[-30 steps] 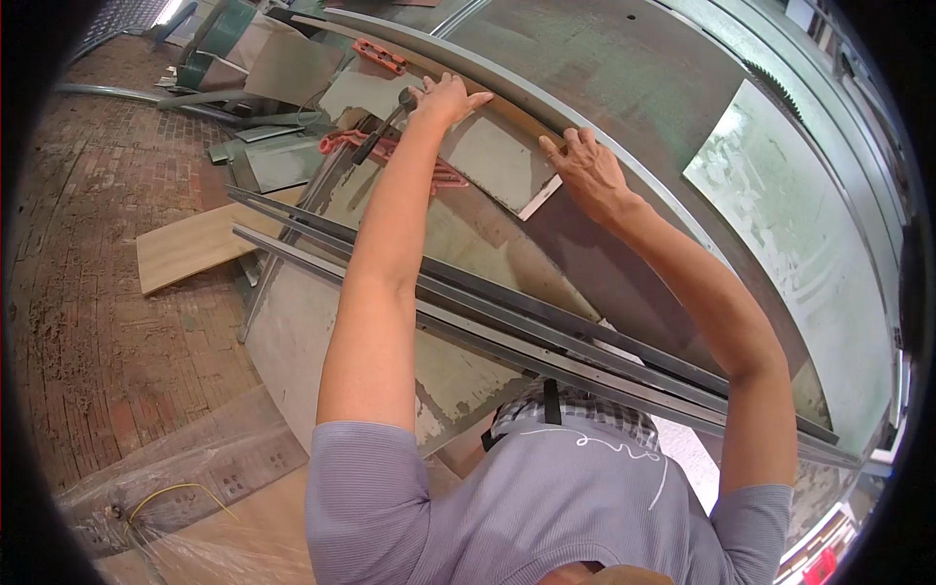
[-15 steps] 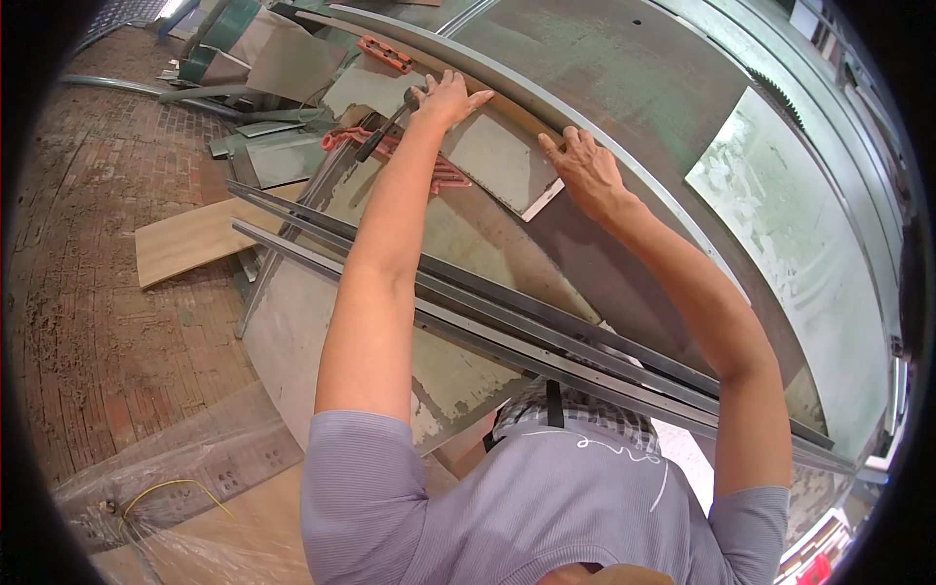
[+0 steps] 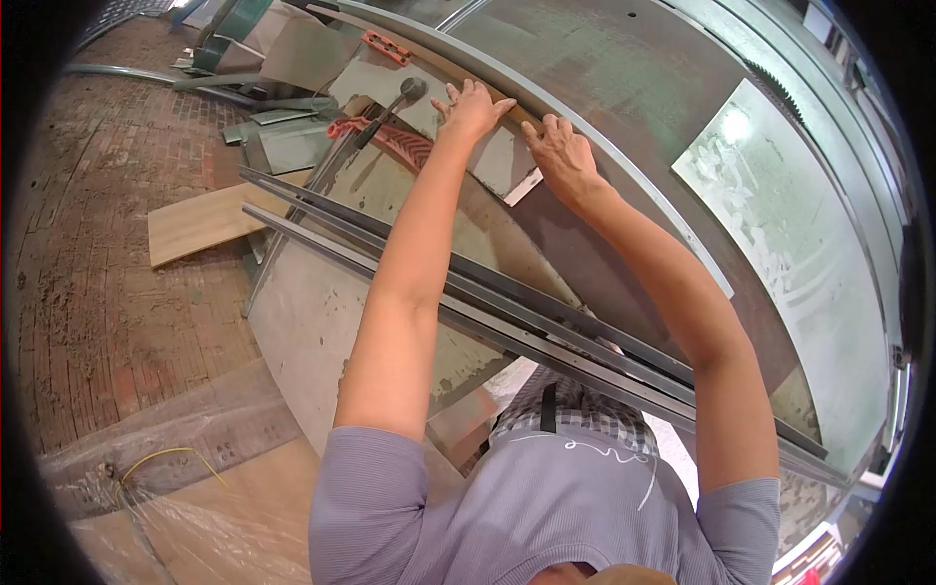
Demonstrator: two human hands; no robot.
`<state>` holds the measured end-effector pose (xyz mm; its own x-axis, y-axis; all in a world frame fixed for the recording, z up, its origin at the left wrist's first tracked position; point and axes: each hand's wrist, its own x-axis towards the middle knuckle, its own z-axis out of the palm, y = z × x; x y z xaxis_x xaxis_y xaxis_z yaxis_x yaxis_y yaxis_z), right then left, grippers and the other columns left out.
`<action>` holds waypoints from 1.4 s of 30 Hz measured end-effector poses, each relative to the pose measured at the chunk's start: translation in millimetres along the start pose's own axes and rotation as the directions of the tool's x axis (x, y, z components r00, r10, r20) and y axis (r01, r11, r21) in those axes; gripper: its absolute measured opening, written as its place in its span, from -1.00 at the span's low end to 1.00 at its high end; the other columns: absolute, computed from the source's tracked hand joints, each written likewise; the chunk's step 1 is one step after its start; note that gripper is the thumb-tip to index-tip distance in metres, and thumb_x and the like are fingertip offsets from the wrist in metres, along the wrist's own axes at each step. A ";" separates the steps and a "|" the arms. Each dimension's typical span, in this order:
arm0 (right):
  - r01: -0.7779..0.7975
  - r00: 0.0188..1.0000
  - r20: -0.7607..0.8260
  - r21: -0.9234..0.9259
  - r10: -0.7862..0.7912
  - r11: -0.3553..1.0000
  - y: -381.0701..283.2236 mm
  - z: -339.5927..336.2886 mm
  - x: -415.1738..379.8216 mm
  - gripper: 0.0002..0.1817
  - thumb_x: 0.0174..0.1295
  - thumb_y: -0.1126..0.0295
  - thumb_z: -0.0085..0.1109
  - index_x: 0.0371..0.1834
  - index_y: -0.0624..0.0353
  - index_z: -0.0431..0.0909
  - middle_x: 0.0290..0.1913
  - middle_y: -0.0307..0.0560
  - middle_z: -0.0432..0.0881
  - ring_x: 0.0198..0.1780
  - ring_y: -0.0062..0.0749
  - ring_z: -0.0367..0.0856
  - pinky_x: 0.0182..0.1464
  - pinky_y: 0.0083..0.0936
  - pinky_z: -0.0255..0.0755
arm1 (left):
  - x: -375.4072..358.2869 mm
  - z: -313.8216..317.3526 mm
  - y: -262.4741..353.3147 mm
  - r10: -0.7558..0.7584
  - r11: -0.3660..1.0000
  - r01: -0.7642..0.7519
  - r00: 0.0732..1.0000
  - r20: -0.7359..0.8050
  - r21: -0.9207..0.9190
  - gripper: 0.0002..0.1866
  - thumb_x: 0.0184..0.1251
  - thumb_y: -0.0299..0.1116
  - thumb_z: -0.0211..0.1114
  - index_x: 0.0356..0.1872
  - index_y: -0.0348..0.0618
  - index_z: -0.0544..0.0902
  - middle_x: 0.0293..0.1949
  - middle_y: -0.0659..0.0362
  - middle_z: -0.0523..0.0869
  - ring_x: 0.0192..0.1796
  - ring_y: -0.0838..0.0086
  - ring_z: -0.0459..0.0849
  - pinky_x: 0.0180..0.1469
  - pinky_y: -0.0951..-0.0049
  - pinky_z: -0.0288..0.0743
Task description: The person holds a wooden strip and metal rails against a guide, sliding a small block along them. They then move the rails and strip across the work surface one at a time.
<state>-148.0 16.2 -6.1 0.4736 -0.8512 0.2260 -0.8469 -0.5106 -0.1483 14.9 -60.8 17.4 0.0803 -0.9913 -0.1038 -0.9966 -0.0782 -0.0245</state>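
A thin wooden strip lies along the long metal rail. My left hand is over the strip with its fingers spread and its thumb reaching onto the wood. Close to it on the right, my right hand has bent fingers and thumb on the strip near its end; its grip is partly hidden. Left of my left hand lies a hammer with a dark handle. Beneath my hands is a pale board with a white edge.
An orange tool rests beside the strip, and a red-orange piece lies below the hammer. Long metal bars cross in front of my body. A toothed saw blade stands at the far right, near a pale sheet.
My left hand has moved right along the strip, away from the hammer, which now shows more fully. The two hands are closer together. The view has shifted slightly.
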 end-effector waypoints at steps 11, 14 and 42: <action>0.010 1.000 -0.013 0.066 -0.009 0.998 2.3 3.2 8.0 -0.58 0.10 0.47 0.06 0.09 0.16 0.40 -0.07 -0.04 0.43 0.00 -0.23 0.44 -0.17 -0.49 0.51 | 9.4 -4.5 0.5 -0.034 0.999 0.033 0.998 0.061 0.013 -0.11 0.15 0.29 0.05 0.27 -0.32 0.25 0.35 -0.01 0.15 0.40 -0.06 0.02 0.31 -0.28 -0.17; 0.008 0.998 -0.061 0.050 -0.005 0.999 -0.8 8.5 14.1 -0.60 0.11 0.46 0.06 0.07 0.16 0.41 -0.07 -0.04 0.43 0.00 -0.25 0.44 -0.17 -0.49 0.51 | 16.0 -5.7 -4.3 -0.036 0.999 0.034 0.997 0.075 0.026 -0.13 0.15 0.28 0.05 0.26 -0.31 0.28 0.36 -0.01 0.15 0.40 -0.05 0.01 0.31 -0.28 -0.18; -0.047 0.996 -0.068 0.038 0.050 0.998 -34.8 32.1 111.6 -0.72 0.14 0.41 0.06 -0.05 0.12 0.46 -0.08 -0.08 0.45 -0.01 -0.29 0.46 -0.18 -0.50 0.52 | 101.6 -23.9 -72.8 -0.001 0.987 -0.016 0.994 0.109 0.158 -0.12 0.07 0.38 0.04 0.06 -0.34 0.51 0.16 -0.13 0.44 0.28 -0.09 0.28 0.21 -0.39 -0.03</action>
<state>-57.9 -64.9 -6.6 0.4133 -0.8654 0.2832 -0.8585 -0.4740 -0.1957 95.3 -158.4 32.4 0.0831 -0.9739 -0.2112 -0.9827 -0.0448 -0.1797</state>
